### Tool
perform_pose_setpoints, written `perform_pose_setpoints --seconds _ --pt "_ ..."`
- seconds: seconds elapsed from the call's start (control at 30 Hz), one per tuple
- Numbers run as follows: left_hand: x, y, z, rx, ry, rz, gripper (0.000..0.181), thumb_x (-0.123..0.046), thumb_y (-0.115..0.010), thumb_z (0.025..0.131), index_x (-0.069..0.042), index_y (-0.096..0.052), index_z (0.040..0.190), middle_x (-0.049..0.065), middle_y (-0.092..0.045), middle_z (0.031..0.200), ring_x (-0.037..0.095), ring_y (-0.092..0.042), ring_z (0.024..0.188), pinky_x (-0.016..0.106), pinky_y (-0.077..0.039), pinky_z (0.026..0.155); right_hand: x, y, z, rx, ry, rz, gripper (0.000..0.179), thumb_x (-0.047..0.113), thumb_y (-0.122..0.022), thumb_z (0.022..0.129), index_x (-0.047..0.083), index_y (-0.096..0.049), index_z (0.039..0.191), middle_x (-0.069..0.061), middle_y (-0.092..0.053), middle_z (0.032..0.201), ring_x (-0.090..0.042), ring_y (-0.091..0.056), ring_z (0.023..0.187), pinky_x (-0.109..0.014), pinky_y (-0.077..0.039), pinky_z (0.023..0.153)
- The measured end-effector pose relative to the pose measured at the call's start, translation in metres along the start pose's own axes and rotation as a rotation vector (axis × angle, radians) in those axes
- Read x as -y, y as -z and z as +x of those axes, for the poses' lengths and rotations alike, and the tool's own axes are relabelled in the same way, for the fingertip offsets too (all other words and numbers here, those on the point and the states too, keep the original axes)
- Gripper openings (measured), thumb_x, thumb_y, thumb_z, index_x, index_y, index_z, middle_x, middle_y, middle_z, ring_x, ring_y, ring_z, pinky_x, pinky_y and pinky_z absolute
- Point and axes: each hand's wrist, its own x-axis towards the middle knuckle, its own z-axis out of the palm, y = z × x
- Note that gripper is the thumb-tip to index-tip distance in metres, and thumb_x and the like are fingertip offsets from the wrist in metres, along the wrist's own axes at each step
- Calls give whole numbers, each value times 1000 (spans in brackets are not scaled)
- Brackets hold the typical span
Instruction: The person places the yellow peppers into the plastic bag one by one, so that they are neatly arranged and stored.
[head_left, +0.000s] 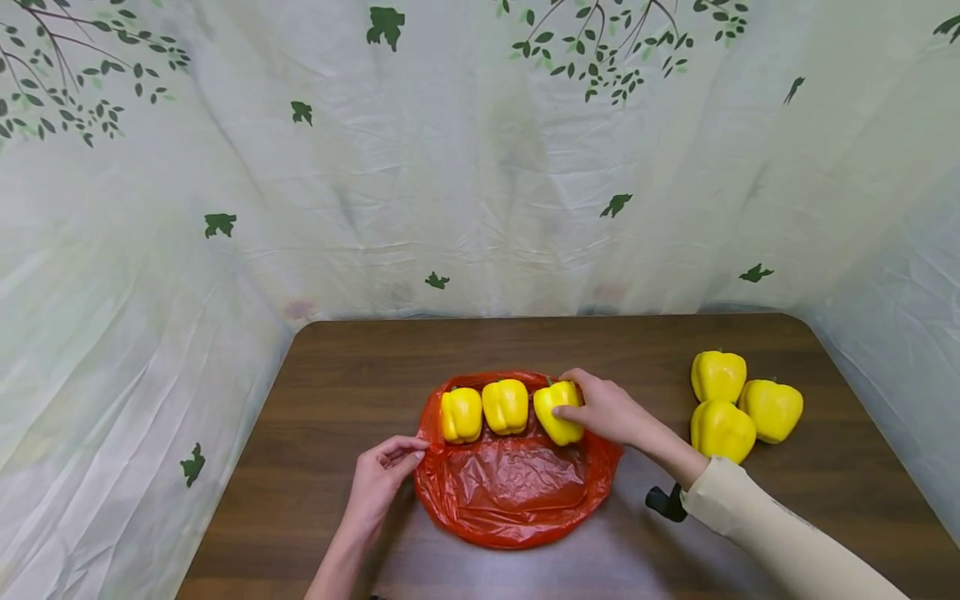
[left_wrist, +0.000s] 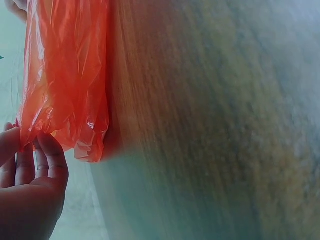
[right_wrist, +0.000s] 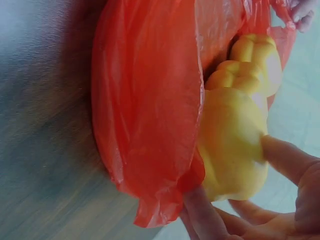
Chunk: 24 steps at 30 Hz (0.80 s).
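Observation:
A red plastic bag point(head_left: 517, 483) lies spread on the table with its mouth facing up. Along its far side sit three yellow bell peppers in a row: one at the left point(head_left: 461, 415), one in the middle point(head_left: 506, 407) and one at the right. My right hand point(head_left: 600, 407) grips the right-hand bell pepper point(right_wrist: 235, 145), thumb on one side and fingers on the other. At the bag's left rim, my left hand point(head_left: 386, 471) pinches the plastic between thumb and fingers, as the left wrist view also shows point(left_wrist: 37, 172).
Three more yellow bell peppers point(head_left: 771, 410) stand grouped at the right of the brown wooden table point(head_left: 337, 375). A black strap end point(head_left: 666, 504) hangs by the right sleeve point(head_left: 780, 517). Behind the table hangs a pale curtain point(head_left: 480, 167) printed with leaves.

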Motion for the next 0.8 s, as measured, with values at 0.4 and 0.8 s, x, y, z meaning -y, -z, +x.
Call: perform_pose_setpoints --seconds 0.4,0.8 --pt "-2 -1 3 8 -8 9 12 6 -65 89 7 -71 100 18 -70 98 21 -67 86 26 -54 77 2 -6 16 -2 -36 -13 51 29 -72 89 0 -56 128 -9 -64 100 -20 -59 81 -35 -56 71" --pt "1 0 2 7 -3 3 12 6 -66 89 7 -71 100 18 -70 98 20 -66 87 26 -54 78 6 -7 17 -33 -54 -43 49 27 -71 89 -1 -58 127 -10 -62 102 -22 -58 84 -36 -55 74"
